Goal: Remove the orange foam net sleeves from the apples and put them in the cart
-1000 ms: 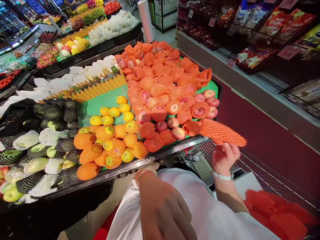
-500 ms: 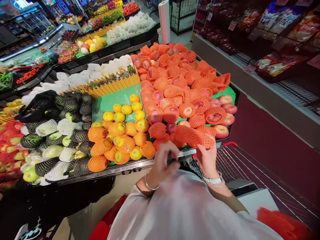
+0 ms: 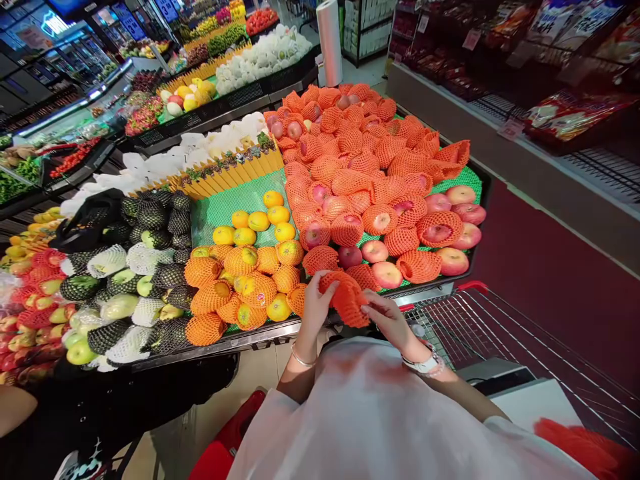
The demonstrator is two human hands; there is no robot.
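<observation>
In front of my body I hold an orange foam fruit net (image 3: 345, 301) between both hands. My left hand (image 3: 316, 303) grips its left end, with the thumb pressed over the mesh. At the lower right end, the fingers of my right hand (image 3: 391, 320) pinch the net's edge. Whether a fruit is inside the net cannot be made out. Just beyond my hands lie bare red apples (image 3: 387, 274) and apples in orange nets (image 3: 419, 265) on the display stand's front edge.
Oranges (image 3: 250, 315), some netted, lie to the left, beside dark-netted fruit (image 3: 153, 215). A wire shopping cart (image 3: 470, 327) stands at my right, with loose red netting (image 3: 583, 447) near it. At lower left is another person's arm (image 3: 15, 408).
The net has come down and left from above my right hand to between both hands. My left hand has closed on its left end. The view has shifted slightly.
</observation>
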